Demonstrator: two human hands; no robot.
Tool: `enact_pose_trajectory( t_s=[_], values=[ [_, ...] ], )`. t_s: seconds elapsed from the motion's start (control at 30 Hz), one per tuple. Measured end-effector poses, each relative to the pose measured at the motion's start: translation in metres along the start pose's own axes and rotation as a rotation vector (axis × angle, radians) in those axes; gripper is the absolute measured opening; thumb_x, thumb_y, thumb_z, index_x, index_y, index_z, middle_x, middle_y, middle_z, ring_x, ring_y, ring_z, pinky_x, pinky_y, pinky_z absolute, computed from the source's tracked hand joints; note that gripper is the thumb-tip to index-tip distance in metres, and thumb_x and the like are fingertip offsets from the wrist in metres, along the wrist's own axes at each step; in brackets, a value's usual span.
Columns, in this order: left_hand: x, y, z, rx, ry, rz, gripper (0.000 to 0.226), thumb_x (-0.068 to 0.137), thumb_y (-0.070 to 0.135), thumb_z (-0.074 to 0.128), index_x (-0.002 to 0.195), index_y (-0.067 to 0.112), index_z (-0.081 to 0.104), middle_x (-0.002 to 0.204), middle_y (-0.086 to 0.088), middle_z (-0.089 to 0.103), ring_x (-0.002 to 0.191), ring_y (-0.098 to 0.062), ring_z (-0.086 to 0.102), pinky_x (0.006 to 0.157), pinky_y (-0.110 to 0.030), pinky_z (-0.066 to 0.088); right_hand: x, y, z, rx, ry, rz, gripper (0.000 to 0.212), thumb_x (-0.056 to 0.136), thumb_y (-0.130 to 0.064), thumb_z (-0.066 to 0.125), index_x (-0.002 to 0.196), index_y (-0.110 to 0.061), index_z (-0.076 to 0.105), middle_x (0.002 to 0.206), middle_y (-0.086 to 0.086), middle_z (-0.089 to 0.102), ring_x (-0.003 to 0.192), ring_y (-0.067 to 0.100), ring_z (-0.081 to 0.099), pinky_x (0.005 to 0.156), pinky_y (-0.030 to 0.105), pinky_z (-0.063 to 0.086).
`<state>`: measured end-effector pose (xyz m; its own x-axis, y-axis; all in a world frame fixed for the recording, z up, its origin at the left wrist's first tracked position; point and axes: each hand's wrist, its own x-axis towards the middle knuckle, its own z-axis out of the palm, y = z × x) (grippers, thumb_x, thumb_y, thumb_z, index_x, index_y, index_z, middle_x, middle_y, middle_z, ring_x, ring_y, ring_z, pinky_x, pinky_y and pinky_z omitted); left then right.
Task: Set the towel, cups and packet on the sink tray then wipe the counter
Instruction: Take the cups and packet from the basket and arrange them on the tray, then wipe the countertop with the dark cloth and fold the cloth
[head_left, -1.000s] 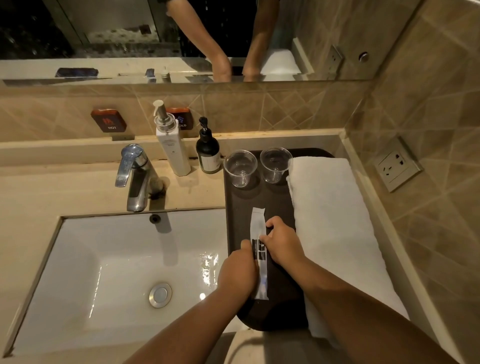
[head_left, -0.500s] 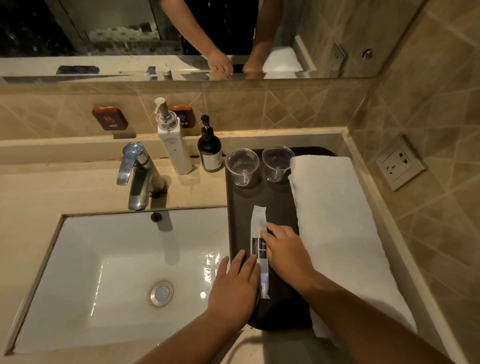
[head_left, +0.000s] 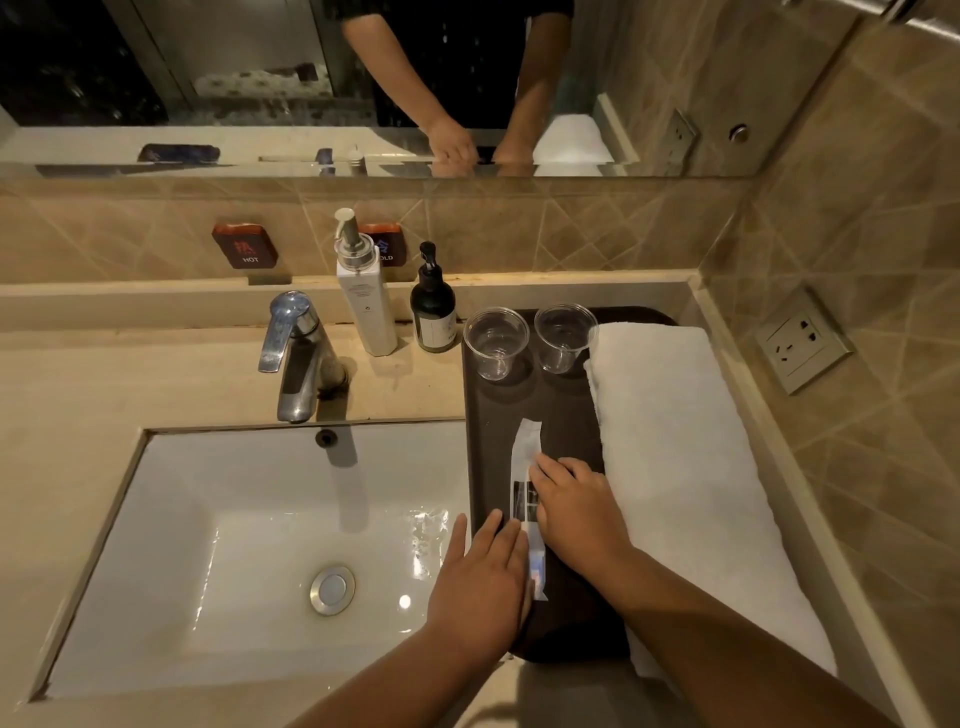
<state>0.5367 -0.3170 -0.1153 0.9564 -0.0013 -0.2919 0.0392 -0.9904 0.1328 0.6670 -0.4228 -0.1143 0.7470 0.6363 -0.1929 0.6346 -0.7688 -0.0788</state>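
Note:
A dark tray (head_left: 558, 405) lies on the counter to the right of the basin. Two clear plastic cups (head_left: 496, 340) (head_left: 563, 335) stand upright at its far end. A folded white towel (head_left: 680, 467) lies along the tray's right side. A long white packet (head_left: 525, 452) lies flat in the tray's middle. My left hand (head_left: 483, 582) rests flat with fingers spread on the tray's left edge, beside the packet's near end. My right hand (head_left: 571, 512) lies palm down over the packet's middle, fingers pressing it.
A white basin (head_left: 234, 545) with a metal drain fills the left. A chrome tap (head_left: 293, 353), a white pump bottle (head_left: 363, 296) and a dark pump bottle (head_left: 434, 312) stand behind it. A socket (head_left: 802, 345) sits on the right wall. A mirror spans the back.
Both hands were pinching the packet a second ago. They have since let go and flattened, the left onto the tray edge, the right on top of the packet.

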Motion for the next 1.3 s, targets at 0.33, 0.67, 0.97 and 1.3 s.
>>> enact_pose_trajectory(
  t_s=[0.33,0.67,0.97,1.3],
  values=[
    [-0.003,-0.044,-0.079,-0.064,0.179,-0.101,0.045,0.094,0.049,0.041,0.128,0.023,0.054,0.131,-0.003,0.058,0.122,-0.024,0.050,0.109,-0.048,0.030,-0.007,-0.015,-0.072,-0.036,0.043,0.012,0.039,0.092,-0.041,0.042,0.124,-0.025,0.058,0.119,0.000,0.062,0.104,0.023,0.057,0.088,0.040,0.041],
    [-0.040,-0.093,-0.140,0.032,0.446,-0.112,0.041,0.092,0.048,0.057,0.123,0.021,0.058,0.115,-0.003,0.065,0.095,-0.021,0.063,0.079,-0.036,0.051,-0.052,-0.054,-0.132,-0.040,0.153,0.062,0.042,0.090,-0.048,0.052,0.126,-0.027,0.053,0.120,0.000,0.060,0.106,0.022,0.058,0.087,0.039,0.044],
    [-0.116,-0.122,-0.110,0.062,0.476,-0.132,0.077,0.088,0.063,0.051,0.149,0.024,0.026,0.158,-0.005,0.031,0.145,-0.029,0.028,0.115,-0.053,0.023,-0.100,-0.117,-0.100,-0.016,0.399,0.103,0.070,0.084,-0.060,0.059,0.142,-0.026,0.041,0.149,0.005,0.042,0.136,0.027,0.037,0.110,0.050,0.031],
    [-0.204,-0.170,-0.088,0.083,0.477,-0.335,0.081,0.090,0.060,0.047,0.153,0.016,0.021,0.160,-0.008,0.027,0.147,-0.029,0.021,0.116,-0.051,0.018,-0.100,-0.185,-0.082,-0.016,0.370,-0.061,0.071,0.087,-0.062,0.053,0.146,-0.027,0.033,0.155,0.006,0.031,0.144,0.029,0.024,0.114,0.052,0.018]
  ],
)
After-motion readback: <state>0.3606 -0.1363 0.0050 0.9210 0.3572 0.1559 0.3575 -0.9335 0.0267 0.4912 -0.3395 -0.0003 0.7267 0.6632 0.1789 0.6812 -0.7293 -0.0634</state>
